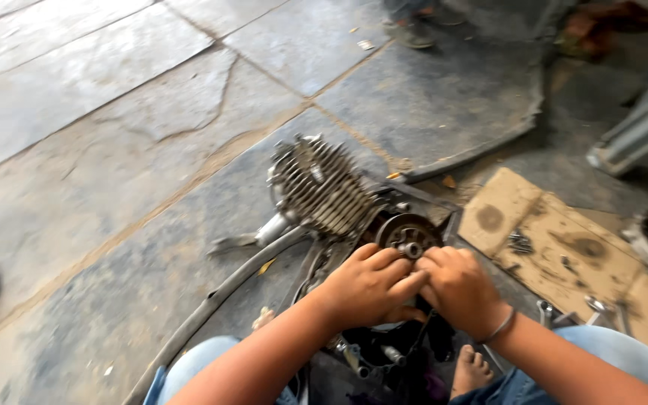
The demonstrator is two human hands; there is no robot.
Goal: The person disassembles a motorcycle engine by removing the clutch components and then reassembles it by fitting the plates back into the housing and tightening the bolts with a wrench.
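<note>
Here, from the head view, I note 2 bare hands meeting over a small engine (339,202) that lies on the stone floor (99,112); the left hand (369,285) is curled, fingers bent inward toward the round hub (408,232) at the engine's side, and I cannot tell whether it grips anything beneath the fingers; the right hand (459,289) is likewise curled, its fingertips pressed against those of the left just below the hub's centre, and what it holds, if anything, is hidden; a thin bangle (500,328) sits on the right wrist; the engine rests between the knees, its finned cylinder (316,184) pointing away from me and up to the left, the hub facing the hands; a grey hose (219,296) runs from the engine's left side down toward the left knee; to the right, a stained cardboard sheet (556,240) lies flat on the floor, well apart from the hands, with a few small metal parts (520,241) on it; a spanner head (545,309) shows near the right knee; a bare foot (472,371) shows under the right forearm; another person's sandalled foot (412,31) stands at the top edge
</note>
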